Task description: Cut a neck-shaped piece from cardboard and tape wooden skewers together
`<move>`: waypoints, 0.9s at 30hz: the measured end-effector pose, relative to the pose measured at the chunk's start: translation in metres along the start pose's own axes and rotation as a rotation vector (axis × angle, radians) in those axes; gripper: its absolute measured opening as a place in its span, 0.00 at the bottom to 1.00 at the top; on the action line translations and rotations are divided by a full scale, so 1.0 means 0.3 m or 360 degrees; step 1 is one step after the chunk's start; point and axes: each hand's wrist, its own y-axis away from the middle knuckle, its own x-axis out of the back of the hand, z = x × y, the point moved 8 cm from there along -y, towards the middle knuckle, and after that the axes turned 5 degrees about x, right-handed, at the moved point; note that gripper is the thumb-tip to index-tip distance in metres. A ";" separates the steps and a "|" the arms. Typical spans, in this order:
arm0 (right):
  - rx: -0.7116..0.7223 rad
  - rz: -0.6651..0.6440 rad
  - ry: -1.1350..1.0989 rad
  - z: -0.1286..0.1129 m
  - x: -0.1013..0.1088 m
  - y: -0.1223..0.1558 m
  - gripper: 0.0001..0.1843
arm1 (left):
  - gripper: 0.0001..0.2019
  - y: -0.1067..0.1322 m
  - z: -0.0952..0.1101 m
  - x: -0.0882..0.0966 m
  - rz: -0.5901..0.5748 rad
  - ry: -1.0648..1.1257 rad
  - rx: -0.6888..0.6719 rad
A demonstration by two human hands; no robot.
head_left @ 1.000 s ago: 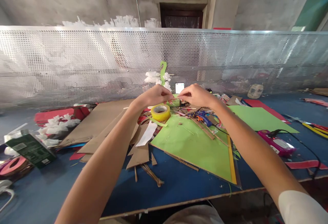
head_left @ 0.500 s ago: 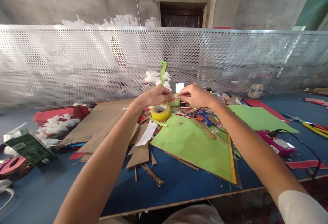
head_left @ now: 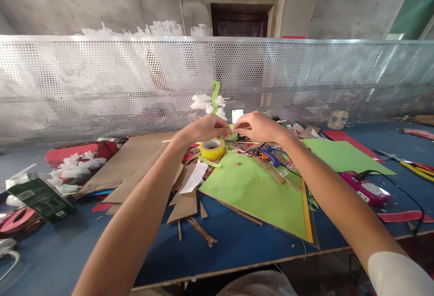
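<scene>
My left hand point(head_left: 210, 128) and my right hand point(head_left: 255, 125) meet above the far middle of the table, fingertips almost touching. Both are closed in a pinch; whatever lies between the fingers is too small to make out. Just below my left hand stands a roll of yellow tape point(head_left: 212, 149). A blue hot glue gun point(head_left: 267, 154) rests below my right hand among scraps. Behind the hands are a curled green paper strip point(head_left: 215, 95) with white flower-like pieces point(head_left: 200, 101) and a lit phone point(head_left: 237, 115). Green card point(head_left: 257, 187) lies nearer me.
Brown cardboard sheets point(head_left: 135, 160) and a dark green box point(head_left: 39, 196) lie left. Rightward are another green sheet point(head_left: 346, 156), a magenta device point(head_left: 366, 188) with a black cable, and yellow-handled scissors point(head_left: 417, 169). A perforated metal screen point(head_left: 298, 79) runs along the back.
My hands stay nearly in place, with the fingertips shifting slightly. The pinkish bit seen under the fingers earlier is less visible. The things on the table have not moved.
</scene>
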 end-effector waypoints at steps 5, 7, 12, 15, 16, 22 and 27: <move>-0.0007 0.0040 0.0020 0.004 0.002 -0.002 0.09 | 0.15 -0.007 -0.019 0.005 0.0065 0.0053 0.0036; -0.0005 0.0055 0.0031 0.003 0.001 -0.004 0.09 | 0.13 -0.012 -0.028 0.007 0.0083 0.0117 0.0015; -0.0026 0.0102 0.0019 -0.008 0.003 -0.008 0.07 | 0.09 -0.017 -0.041 0.011 0.0058 0.0281 -0.0043; -0.0051 0.0113 -0.0010 -0.007 0.002 -0.009 0.06 | 0.09 -0.015 -0.038 0.011 0.0026 0.0322 -0.0070; -0.0072 0.0097 -0.0016 -0.002 -0.002 -0.008 0.06 | 0.08 -0.015 -0.038 0.010 0.0017 0.0323 -0.0073; 0.0025 0.0171 0.0104 -0.010 0.030 0.006 0.11 | 0.06 -0.029 -0.084 0.033 0.0095 0.0275 -0.0016; 0.0067 0.0320 -0.0108 -0.037 0.094 0.019 0.13 | 0.05 -0.030 -0.143 0.074 0.0279 0.0267 0.0099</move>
